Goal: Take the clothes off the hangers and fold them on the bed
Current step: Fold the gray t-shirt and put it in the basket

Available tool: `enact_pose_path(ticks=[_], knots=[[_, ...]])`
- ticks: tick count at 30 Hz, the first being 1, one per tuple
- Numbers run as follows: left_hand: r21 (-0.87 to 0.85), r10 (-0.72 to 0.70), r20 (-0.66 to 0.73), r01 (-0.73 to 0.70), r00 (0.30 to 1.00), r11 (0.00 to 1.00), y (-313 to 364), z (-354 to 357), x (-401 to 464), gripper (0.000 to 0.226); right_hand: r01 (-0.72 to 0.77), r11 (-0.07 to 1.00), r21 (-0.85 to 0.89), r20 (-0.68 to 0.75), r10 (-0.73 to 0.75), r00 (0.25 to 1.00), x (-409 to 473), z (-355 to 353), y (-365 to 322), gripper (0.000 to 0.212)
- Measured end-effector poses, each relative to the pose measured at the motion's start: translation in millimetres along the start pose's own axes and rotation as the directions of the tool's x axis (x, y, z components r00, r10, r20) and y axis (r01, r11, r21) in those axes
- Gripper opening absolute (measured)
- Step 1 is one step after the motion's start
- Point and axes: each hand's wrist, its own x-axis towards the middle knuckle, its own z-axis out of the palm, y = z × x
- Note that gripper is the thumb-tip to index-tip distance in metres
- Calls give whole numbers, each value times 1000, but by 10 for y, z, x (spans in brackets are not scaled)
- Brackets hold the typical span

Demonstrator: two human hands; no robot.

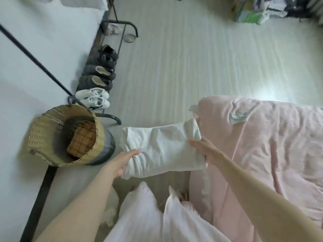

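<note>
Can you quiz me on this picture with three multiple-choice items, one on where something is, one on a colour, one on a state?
1. Where is the woven basket?
A. on the bed
B. on the floor, left of the garment
C. on the shoe rack

2. What colour is the bedspread?
A. pink
B. blue
C. grey

3. How is the white garment right now?
A. on a hanger
B. spread flat on the bed
C. folded, held in both hands

Answers: B, it sits by the rack's foot; A, pale pink cloth covers the bed; C, the left hand and right hand grip its ends.

Head view — steeply downward, close — one camera
</note>
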Motion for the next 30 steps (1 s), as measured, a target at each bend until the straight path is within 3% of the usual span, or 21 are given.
enact_pose_path(ticks=[3, 6, 8, 13, 16, 20, 23, 26, 30], knots=[[-121, -13, -97, 1, 995, 993, -221, -707, -82, 37, 27, 995, -96, 89, -18, 996, 122, 795, -265, 30], [-229, -52, -147, 17, 988, 973, -435, -1403, -140, 27, 27, 977, -210, 186, 12, 982, 252, 1572, -433, 45], [-317, -83, -203, 15, 976, 948, -581, -1866, -203, 32, 69, 961, -266, 276, 7, 961, 467, 2127, -507, 59], [-517, -146, -334, -52, 931, 855, -852, -2468, -232, 39, 136, 907, -398, 374, 25, 927, 525, 3123, -809, 65], [-599, -153, -347, -93, 925, 796, -920, -2698, -122, 40, 175, 865, -470, 401, 33, 915, 577, 3571, -1083, 53], [-620, -157, -415, -152, 896, 770, -728, -2920, 119, 56, 239, 773, -588, 378, 1, 926, 807, 4079, -1386, 33], [-629, -204, -473, -167, 857, 759, -497, -3105, 506, 45, 292, 696, -656, 376, -34, 926, 1113, 4539, -1598, 30], [-587, -236, -564, -183, 791, 788, -314, -3321, 984, 15, 328, 641, -694, 402, -34, 915, 1506, 4982, -1810, 36], [-490, -289, -670, -116, 684, 864, -179, -3728, 1712, 19, 381, 578, -722, 441, -40, 897, 2132, 5687, -1883, 39]])
